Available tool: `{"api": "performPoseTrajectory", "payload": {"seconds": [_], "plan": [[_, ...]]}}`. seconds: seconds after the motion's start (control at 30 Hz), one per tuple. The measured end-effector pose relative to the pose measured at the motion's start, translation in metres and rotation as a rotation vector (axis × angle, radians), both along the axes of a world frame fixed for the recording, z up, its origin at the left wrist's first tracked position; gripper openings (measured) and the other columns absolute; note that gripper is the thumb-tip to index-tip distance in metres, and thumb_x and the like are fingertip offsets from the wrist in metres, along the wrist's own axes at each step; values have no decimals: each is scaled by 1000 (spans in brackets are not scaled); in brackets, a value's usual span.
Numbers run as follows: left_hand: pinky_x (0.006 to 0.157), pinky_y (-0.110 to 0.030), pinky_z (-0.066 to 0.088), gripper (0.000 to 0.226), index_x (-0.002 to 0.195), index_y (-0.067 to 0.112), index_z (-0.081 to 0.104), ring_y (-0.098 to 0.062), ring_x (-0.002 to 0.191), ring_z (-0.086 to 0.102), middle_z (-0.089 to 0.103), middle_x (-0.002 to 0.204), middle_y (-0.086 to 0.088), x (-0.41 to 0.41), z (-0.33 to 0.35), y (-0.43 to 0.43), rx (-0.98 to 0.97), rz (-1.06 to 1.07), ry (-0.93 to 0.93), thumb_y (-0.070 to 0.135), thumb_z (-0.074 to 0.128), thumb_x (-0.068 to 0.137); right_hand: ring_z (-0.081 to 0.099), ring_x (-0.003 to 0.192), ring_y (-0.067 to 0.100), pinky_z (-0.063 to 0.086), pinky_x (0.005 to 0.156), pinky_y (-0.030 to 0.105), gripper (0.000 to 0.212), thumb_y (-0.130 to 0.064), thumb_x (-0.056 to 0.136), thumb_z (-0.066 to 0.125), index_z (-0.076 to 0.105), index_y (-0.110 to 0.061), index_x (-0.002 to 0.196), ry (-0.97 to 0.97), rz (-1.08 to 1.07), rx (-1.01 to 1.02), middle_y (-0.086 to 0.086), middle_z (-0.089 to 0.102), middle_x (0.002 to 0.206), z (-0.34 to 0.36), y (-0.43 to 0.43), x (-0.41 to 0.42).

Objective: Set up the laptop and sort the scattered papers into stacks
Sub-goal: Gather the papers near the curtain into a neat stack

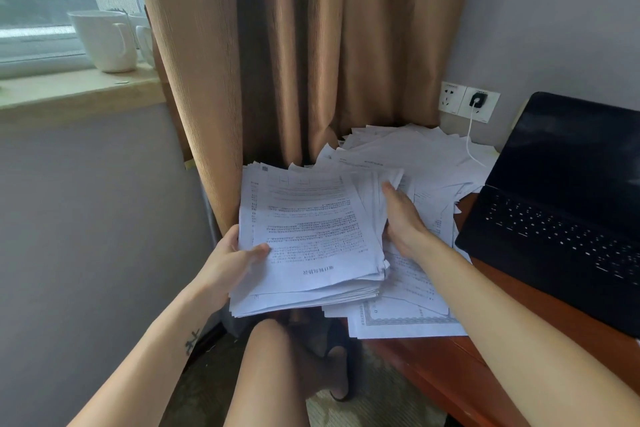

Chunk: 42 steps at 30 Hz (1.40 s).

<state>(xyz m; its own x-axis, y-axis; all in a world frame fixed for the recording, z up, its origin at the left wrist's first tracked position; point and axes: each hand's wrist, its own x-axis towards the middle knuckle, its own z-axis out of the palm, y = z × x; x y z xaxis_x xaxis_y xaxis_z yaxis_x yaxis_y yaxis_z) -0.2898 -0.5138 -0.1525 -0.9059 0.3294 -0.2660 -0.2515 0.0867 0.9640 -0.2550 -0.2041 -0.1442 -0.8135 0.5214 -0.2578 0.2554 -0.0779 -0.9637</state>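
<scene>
Papers were the job in hand. A thick stack of printed sheets (311,225) was held up between both hands at the left end of the wooden desk (433,367), partly overhanging its edge above the person's knees. Its long axis ran away from the person, leaning slightly left, with the heading at the near end and upside down.

The left hand (235,256) gripped the near-left corner, thumb pressed on the top sheet. The right hand (403,218) held the right edge about midway along, thumb over the sheets and fingers hidden among them.

A loose heap of unsorted papers (415,152) lay beyond the stack and to its right, so I judged the right hand the nearer one for gathering more. A bordered certificate sheet (408,319) lay flat on the desk under the right forearm.

An open laptop (554,218), screen dark, stood on the desk to the right of the heap. A white cable (469,139) ran from a wall socket (479,104) down over the papers.

Two white mugs (104,42) stood on the windowsill (69,90); what they held could not be seen.
</scene>
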Motion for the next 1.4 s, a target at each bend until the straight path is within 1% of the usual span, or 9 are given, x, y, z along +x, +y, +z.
{"api": "performPoseTrajectory", "payload": {"seconds": [0.13, 0.27, 0.5, 0.63, 0.83, 1.0, 1.1, 1.2, 1.4], "plan": [[85, -42, 60, 27, 126, 24, 61, -23, 98, 77, 79, 112, 2, 0, 1, -1, 34, 9, -21, 16, 68, 101, 63, 113, 23, 50, 105, 45, 44, -9, 98, 40, 53, -17, 138, -29, 72, 226, 2, 67, 123, 16, -17, -1], [83, -39, 60, 23, 126, 22, 62, -21, 97, 77, 79, 111, 2, 0, -1, 2, 32, 42, -11, 23, 65, 103, 65, 109, 26, 53, 93, 36, 46, 3, 94, 32, 61, -9, 128, -64, 129, 242, 8, 70, 115, 22, -19, 4], [93, -47, 60, 24, 126, 20, 61, -23, 100, 77, 78, 115, 0, -1, -1, 7, 26, 28, -26, 25, 65, 103, 64, 84, 20, 49, 71, 28, 30, -16, 102, 33, 63, -13, 96, -97, 221, 341, 6, 69, 95, 33, -28, 5], [97, -50, 58, 22, 125, 23, 62, -24, 101, 76, 78, 115, 0, 1, 0, 9, 24, 9, -31, 24, 65, 103, 62, 98, 24, 52, 89, 39, 30, -27, 101, 38, 54, -10, 120, -58, 160, 431, 8, 64, 112, 24, -50, -11], [95, -50, 59, 25, 129, 20, 62, -25, 102, 76, 79, 114, 0, 2, -2, 8, 57, -1, -35, 12, 60, 105, 60, 100, 14, 42, 67, 13, 45, -13, 96, 59, 44, -15, 139, 67, 180, 531, -1, 62, 113, 18, -45, -10], [91, -49, 59, 28, 127, 21, 63, -25, 98, 77, 79, 111, -1, 2, -5, 6, 43, 47, 6, 7, 60, 104, 58, 108, 24, 44, 84, 26, 51, -15, 93, 64, 48, -8, 142, -50, 31, 681, 9, 60, 116, 18, -3, 3], [84, -45, 59, 28, 126, 22, 64, -24, 96, 78, 79, 110, 0, 2, -5, 3, 54, 54, 21, 6, 60, 103, 44, 128, 37, 44, 101, 41, 62, -41, 96, 62, 44, -1, 139, -320, 19, 899, 22, 47, 136, 19, 20, 13], [85, -46, 60, 29, 126, 25, 64, -26, 97, 77, 79, 112, -1, 3, -7, 1, 67, 65, 27, 7, 60, 104, 36, 135, 38, 38, 106, 41, 89, -65, 88, 63, 37, 0, 142, -518, 129, 968, 22, 40, 142, 27, 21, 20], [87, -49, 59, 31, 126, 25, 65, -28, 100, 77, 79, 113, -2, 5, -6, 2, 89, 75, 16, 5, 60, 103, 46, 131, 30, 44, 109, 42, 109, -54, 63, 91, 34, -3, 140, -468, 104, 736, 15, 47, 139, 18, 24, 0]]}}
